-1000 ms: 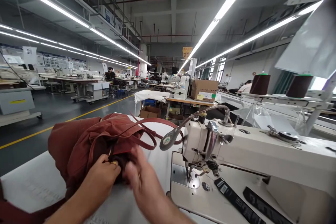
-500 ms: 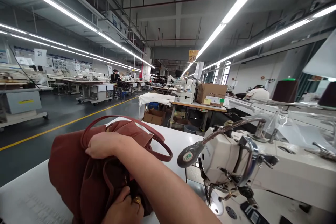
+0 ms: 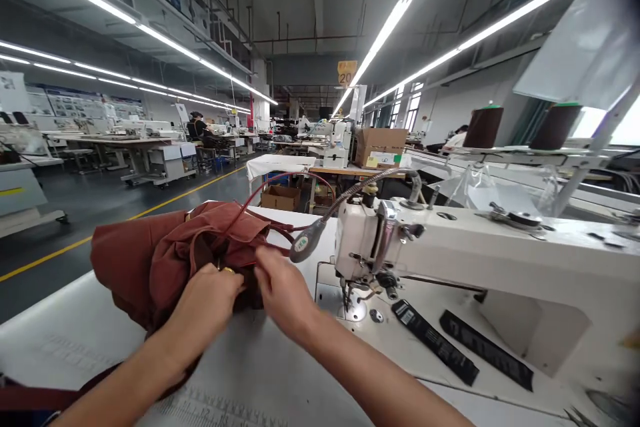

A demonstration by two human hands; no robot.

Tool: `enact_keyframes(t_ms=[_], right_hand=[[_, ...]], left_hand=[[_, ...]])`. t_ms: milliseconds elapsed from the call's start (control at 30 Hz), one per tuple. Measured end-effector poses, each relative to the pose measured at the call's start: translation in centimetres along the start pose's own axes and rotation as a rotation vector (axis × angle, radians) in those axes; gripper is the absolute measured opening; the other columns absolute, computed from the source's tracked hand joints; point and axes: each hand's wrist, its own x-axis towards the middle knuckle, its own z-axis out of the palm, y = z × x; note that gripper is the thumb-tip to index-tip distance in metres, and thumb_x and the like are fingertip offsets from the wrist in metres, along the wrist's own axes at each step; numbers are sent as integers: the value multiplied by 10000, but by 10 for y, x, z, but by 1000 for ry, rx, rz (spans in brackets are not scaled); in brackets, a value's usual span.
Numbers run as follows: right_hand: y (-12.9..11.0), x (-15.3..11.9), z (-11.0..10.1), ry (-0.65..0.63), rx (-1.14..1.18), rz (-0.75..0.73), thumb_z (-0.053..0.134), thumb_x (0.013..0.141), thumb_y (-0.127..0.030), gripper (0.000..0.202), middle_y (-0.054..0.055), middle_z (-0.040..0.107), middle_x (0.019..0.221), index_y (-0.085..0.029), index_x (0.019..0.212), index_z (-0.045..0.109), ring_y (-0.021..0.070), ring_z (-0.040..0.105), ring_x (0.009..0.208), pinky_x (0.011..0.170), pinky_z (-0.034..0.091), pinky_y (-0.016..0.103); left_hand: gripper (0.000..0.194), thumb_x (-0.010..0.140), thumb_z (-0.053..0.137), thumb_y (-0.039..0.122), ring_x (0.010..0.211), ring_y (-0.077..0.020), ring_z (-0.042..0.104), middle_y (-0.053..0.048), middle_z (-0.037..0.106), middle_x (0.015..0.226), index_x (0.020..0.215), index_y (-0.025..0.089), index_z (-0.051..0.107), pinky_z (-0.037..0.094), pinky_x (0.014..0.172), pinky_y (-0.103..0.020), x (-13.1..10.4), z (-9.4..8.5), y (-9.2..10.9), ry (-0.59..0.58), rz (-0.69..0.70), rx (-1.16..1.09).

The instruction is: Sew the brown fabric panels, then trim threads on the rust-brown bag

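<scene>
A maroon fabric handbag lies on its side on the white table, its opening facing me and its thin handles arching up toward the sewing machine. At the opening, my left hand is closed on the bag's edge, a gold ring on one finger. My right hand grips the opening's other side, fingers curled, with the fingertips partly hidden. The dark inside of the bag shows only in part between the two hands.
Close on the right stands a white sewing machine with a bendy lamp. Two black labels lie on its bed. Brown thread cones stand behind. Further off are a cardboard box and a seated person.
My right hand has left the bag's upper side near the handle and come down to the opening. My left hand has moved up at the opening. The view has turned right.
</scene>
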Motion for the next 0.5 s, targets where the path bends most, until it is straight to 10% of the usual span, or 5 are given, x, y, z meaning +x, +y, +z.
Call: enact_keyframes(t_ms=[167, 333, 500], right_hand=[[11, -62, -11, -73, 17, 21, 486, 742, -79, 343, 63, 536, 1039, -191, 1066, 466, 212, 554, 797, 667, 445, 312], [18, -58, -16, -35, 122, 121, 593, 687, -88, 563, 80, 368, 1286, -227, 1188, 378, 195, 572, 771, 649, 459, 313], [33, -52, -4, 26, 354, 71, 587, 704, -64, 247, -5, 571, 938, -221, 892, 552, 157, 565, 796, 657, 422, 227]], left_hand=[[321, 846, 344, 309, 625, -165, 494, -4, 559, 590, 580, 177, 467, 321, 605, -264, 2, -30, 12, -73, -12, 46], [335, 834, 326, 405, 582, -134, 495, 36, 495, 547, 604, 186, 431, 338, 553, -216, -4, -39, 27, -130, -51, -113], [319, 839, 323, 375, 573, -123, 512, 37, 516, 520, 620, 185, 457, 374, 589, -202, -12, -41, 29, -299, -6, -145]])
